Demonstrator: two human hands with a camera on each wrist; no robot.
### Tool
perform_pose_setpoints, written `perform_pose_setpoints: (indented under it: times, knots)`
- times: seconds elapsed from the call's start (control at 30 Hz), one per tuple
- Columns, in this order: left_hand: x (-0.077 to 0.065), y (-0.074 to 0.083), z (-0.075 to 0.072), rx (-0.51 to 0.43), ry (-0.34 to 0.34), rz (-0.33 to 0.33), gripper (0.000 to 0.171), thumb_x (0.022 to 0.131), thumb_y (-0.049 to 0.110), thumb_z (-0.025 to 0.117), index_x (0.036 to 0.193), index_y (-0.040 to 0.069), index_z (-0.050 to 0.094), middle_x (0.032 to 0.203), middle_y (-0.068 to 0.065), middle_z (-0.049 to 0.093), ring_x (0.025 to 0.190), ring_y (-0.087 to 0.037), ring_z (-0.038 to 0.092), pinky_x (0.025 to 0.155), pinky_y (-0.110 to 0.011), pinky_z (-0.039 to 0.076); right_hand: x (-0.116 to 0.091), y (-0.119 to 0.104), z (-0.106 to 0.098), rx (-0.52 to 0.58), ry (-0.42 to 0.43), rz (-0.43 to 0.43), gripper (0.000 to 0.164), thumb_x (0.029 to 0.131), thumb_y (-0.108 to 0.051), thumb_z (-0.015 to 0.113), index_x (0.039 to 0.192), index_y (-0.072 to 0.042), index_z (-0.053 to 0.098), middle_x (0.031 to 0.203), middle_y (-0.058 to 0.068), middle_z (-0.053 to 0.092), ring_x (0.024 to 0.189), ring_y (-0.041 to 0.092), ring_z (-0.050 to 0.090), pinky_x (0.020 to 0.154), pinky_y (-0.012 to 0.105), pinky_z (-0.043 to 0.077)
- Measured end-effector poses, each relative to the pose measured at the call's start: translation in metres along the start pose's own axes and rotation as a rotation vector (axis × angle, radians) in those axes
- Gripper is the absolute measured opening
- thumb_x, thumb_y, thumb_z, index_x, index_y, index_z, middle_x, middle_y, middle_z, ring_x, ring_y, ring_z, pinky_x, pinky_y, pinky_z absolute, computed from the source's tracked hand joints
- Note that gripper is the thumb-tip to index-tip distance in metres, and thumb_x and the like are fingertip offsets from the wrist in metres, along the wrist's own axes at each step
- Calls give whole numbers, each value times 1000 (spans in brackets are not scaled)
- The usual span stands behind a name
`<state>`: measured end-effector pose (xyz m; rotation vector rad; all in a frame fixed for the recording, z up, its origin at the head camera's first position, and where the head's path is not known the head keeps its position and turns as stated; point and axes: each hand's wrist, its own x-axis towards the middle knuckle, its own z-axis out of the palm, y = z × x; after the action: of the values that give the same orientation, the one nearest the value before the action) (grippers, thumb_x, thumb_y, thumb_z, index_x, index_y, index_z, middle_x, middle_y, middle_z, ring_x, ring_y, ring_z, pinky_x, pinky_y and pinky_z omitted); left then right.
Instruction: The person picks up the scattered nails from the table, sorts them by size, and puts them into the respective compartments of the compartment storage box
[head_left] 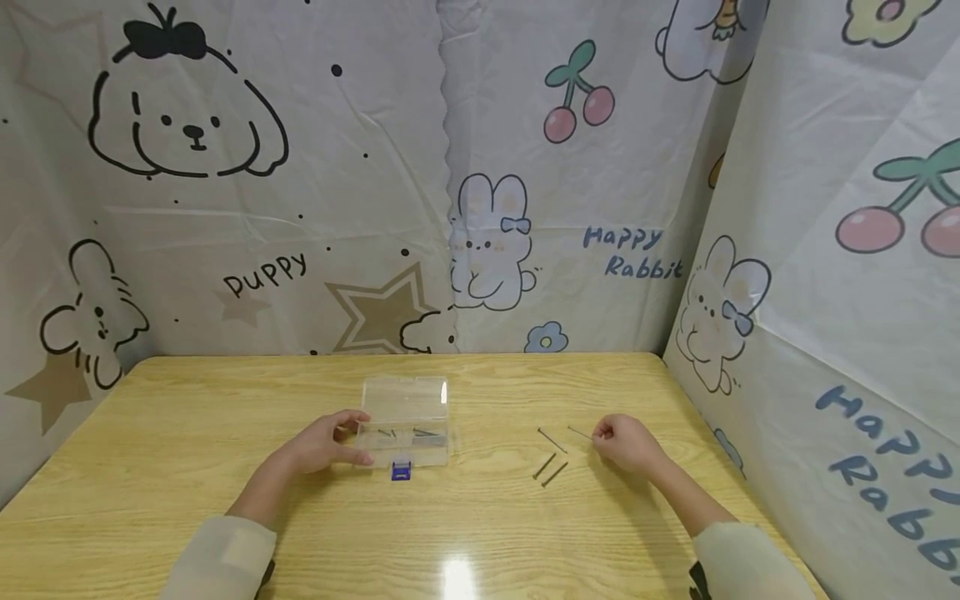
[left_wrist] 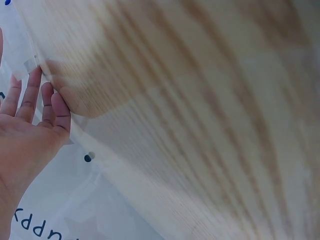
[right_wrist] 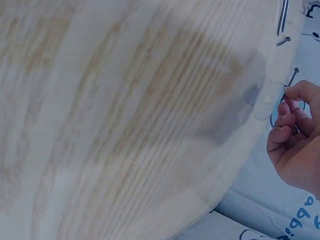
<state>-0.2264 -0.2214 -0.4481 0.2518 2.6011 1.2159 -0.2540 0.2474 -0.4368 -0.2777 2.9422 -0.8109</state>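
A clear plastic box (head_left: 405, 454) with its lid (head_left: 405, 398) raised and a blue latch (head_left: 401, 472) at the front stands on the table. Small nails (head_left: 426, 432) lie in its compartments. My left hand (head_left: 330, 442) holds the box by its left side, thumb at the front corner and fingers farther back. To the right, my right hand (head_left: 626, 442) pinches a nail (head_left: 581, 432) between thumb and fingertips, its head end pointing left; the right wrist view also shows this nail (right_wrist: 294, 76). Several loose nails (head_left: 553, 474) lie on the table between the box and my right hand.
The wood-grain table (head_left: 450, 533) ends at a printed cloth (head_left: 360, 183) behind it. Another stretch of cloth (head_left: 847, 333) hangs along the right side. A bright light reflection lies near the table's front.
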Motion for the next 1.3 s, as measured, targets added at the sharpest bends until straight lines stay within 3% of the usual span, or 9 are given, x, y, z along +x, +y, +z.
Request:
perform_pose_setpoints:
  times: [0.27,0.9,1.3]
  knots:
    - [0,-1,0,3,-1,-4,70,75,31,78,132,5,46,128,-21,49,114,-37,47,94,-51,40,6,-11,3,-5,-9,-24,10,85,-9,57,83,-2,64,74,2,57,69,13,49,65,27,43]
    - [-1,-2,-1,2,-5,-5,72,74,33,79,133,7,46,129,-20,49,117,-39,46,95,-52,40,14,-51,25,21,-45,-96,7,83,-8,60,79,-6,65,70,0,53,63,11,46,56,24,38]
    - [1,-4,0,-8,4,7,70,73,33,79,130,7,48,127,-19,50,114,-36,48,95,-51,40,18,-76,41,50,-97,-198,8,83,-6,58,78,-6,64,68,-1,52,60,11,44,53,22,36]
